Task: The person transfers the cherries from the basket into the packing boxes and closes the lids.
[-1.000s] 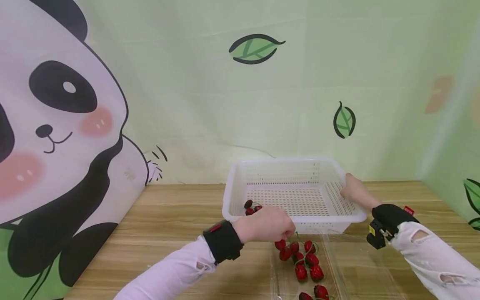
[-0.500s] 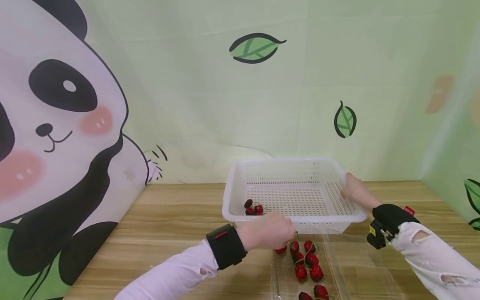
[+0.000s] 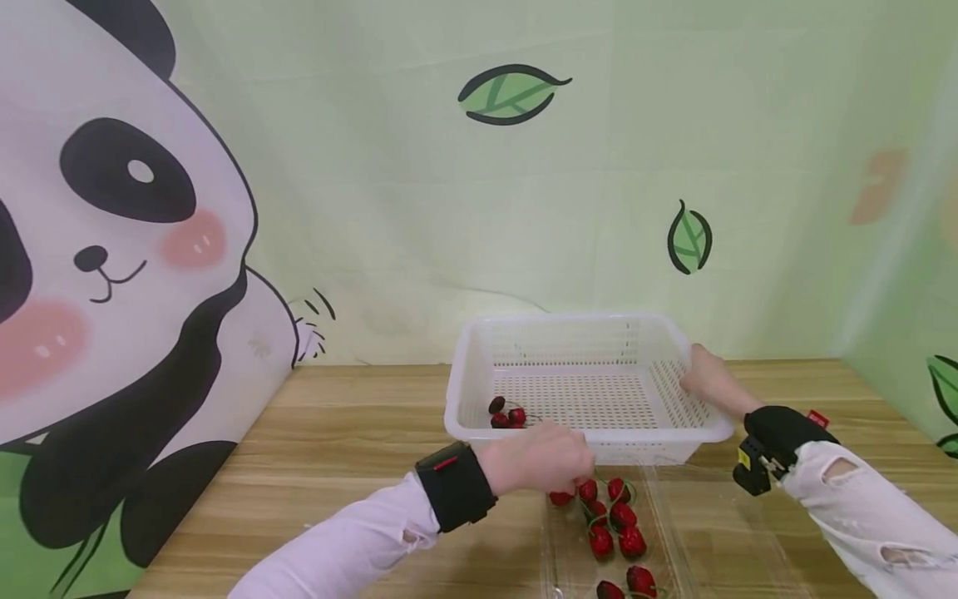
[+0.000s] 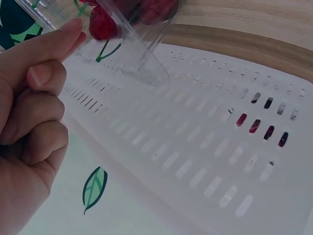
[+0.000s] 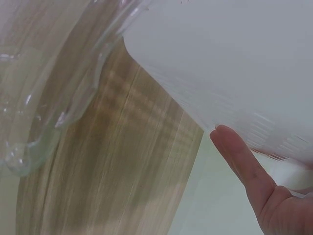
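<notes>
My left hand (image 3: 537, 457) is over the upper left of a clear plastic box (image 3: 555, 553), its thumb and index fingertip pinched together at a green stem. In the left wrist view the other fingers of that left hand (image 4: 34, 112) are curled, close to a dark red cherry (image 4: 102, 23). Several red cherries (image 3: 623, 516) with green stems lie in the box. Behind it stands a white perforated basket (image 3: 651, 435) with a few dark cherries (image 3: 516, 416) in its front left corner. My right hand (image 3: 714, 384) grips the basket's right rim, one finger (image 5: 239, 154) stretched along its outside.
The box's clear lid (image 3: 729, 532) lies spread to the right on the wooden table (image 3: 359, 416), below my right wrist. A pale green printed curtain (image 3: 374, 208) hangs close behind the basket.
My left hand has shifted slightly right and down over the cherries, uncovering more of those in the basket's corner. The right hand and basket hold still.
</notes>
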`<state>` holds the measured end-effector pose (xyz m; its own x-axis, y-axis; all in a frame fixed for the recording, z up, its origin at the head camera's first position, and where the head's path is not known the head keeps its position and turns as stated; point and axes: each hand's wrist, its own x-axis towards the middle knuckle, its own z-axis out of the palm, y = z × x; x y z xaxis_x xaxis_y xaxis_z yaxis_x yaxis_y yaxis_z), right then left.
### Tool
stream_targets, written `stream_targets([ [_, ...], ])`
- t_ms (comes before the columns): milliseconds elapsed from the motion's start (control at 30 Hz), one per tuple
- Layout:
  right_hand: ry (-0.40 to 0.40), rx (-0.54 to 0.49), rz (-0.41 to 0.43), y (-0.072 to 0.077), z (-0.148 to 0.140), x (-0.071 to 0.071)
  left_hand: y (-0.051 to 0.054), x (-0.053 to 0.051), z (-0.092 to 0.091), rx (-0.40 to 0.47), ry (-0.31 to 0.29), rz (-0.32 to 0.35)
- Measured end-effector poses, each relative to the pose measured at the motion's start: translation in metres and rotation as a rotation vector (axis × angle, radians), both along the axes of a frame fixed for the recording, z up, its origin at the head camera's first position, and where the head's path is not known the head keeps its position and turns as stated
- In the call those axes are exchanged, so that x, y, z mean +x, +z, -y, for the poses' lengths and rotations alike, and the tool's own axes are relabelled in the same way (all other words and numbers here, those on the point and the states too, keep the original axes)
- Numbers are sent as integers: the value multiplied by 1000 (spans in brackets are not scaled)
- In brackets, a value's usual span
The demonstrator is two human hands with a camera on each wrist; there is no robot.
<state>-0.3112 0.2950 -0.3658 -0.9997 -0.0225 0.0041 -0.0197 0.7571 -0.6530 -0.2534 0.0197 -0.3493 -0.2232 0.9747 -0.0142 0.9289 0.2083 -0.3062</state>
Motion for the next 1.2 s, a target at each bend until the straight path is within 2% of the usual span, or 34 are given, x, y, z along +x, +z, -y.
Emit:
stream_targets([
  [100,3,0,-3,0,-1,-1,4,-2,0,24,-2,58],
  [233,13,-1,-10,-1,-2,-1,12,-4,0,47,3,62],
  [333,21,-4,-18,-1,-2,-1,21,-8,1,49,34,74],
  [533,33,-22,-25,0,-3,1,36,-19,3,99,72,132],
  [733,39,-48,-20,-2,-4,1,42,-29,7,143,80,167],
  [900,27,-27,-12,-1,-2,0,46,-38,10,149,172,184],
  [1067,31,-40,-12,0,-2,1,50,-53,13,133,279,115],
  [1200,44,-68,-18,0,-3,3,51,-68,14,130,336,71],
])
